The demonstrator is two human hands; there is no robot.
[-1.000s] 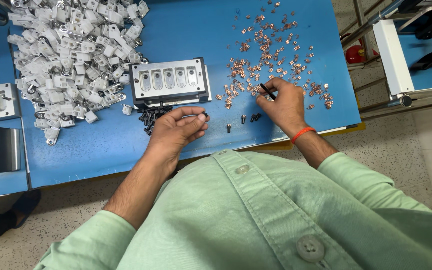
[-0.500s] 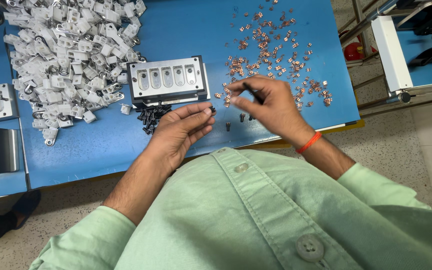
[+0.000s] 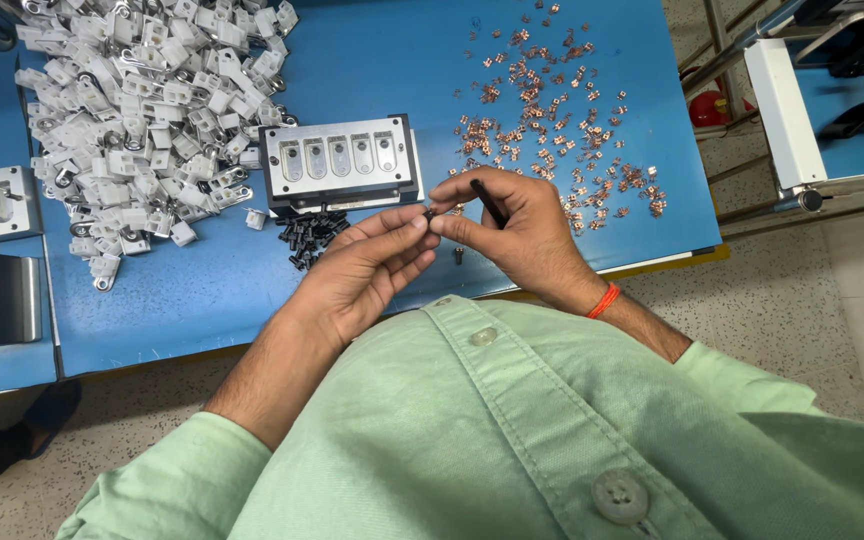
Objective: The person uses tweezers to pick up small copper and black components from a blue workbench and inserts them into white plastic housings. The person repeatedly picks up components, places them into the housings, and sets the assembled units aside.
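Both hands (image 3: 452,235) — fingers pinched — near table edge (image 3: 672,262)

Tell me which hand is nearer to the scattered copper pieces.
Right. The right hand sits at the near edge of the copper pieces; the left hand is farther off, below the metal fixture block.

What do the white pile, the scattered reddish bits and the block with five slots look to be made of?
Heap of small white housings: probably moulded plastic, matt and uniform white, some with metal rings. Scattered reddish-brown stamped clips: likely copper, by their shiny orange tint. Grey rectangular five-slot block: seemingly machined metal, with a dull silver sheen.
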